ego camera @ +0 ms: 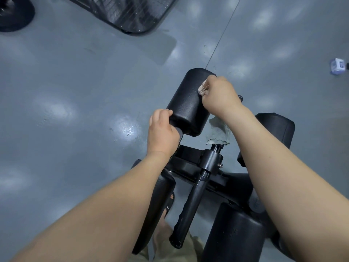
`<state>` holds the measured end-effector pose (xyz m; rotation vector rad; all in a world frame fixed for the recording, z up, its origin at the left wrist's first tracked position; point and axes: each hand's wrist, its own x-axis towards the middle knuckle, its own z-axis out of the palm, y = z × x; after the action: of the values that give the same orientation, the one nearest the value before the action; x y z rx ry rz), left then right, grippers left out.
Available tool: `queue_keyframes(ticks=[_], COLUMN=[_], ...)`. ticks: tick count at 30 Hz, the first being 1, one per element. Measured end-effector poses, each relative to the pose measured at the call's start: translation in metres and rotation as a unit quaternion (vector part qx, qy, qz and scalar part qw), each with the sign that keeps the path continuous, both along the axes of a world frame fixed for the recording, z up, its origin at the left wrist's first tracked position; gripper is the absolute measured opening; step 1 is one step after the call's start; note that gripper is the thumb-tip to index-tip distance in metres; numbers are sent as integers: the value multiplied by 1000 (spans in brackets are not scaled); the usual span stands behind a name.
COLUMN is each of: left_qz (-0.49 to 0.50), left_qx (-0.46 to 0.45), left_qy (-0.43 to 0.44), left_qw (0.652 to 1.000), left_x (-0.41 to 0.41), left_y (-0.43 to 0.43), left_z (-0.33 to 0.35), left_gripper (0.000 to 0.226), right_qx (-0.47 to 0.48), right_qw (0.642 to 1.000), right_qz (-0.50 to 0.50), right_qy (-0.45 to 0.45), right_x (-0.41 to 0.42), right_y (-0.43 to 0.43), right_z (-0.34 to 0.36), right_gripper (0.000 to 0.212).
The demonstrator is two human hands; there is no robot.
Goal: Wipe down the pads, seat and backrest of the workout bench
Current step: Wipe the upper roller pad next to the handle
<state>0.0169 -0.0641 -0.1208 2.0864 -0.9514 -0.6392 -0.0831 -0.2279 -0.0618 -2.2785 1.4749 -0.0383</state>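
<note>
Right hand [220, 94], fingers clamped on cloth [202, 89], wipes upper roller pad [188, 104]; left hand [162, 133] fingers grip its end. Likely early: other pads, seat, backrest outstanding.

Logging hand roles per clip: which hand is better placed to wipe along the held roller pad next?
Right. The right hand holds the cloth against the roller pad; the left hand grips the pad's near end, bare, likely steadying it.
</note>
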Motion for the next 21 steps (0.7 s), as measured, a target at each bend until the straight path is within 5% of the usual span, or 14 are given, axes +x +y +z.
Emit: queue_keyframes(ticks=[4,7,21], left_qz=[-12,-24,-68], left_qx=[-1,-14,-43], left_qy=[-2,-17,-96], left_qw=[1000,999,992], left_x=[1,1,-1], left_y=[0,0,1], left_z=[1,2,0], left_gripper=[47,44,46], right_qx=[-36,-20,-41], right_qw=[994,994,998], right_qz=[-74,-111,-32], right_qy=[-69,1,38], right_x=[2,8,10], right_y=[-21,-38,-48], right_z=[6,9,4], right_gripper=[31,17,41])
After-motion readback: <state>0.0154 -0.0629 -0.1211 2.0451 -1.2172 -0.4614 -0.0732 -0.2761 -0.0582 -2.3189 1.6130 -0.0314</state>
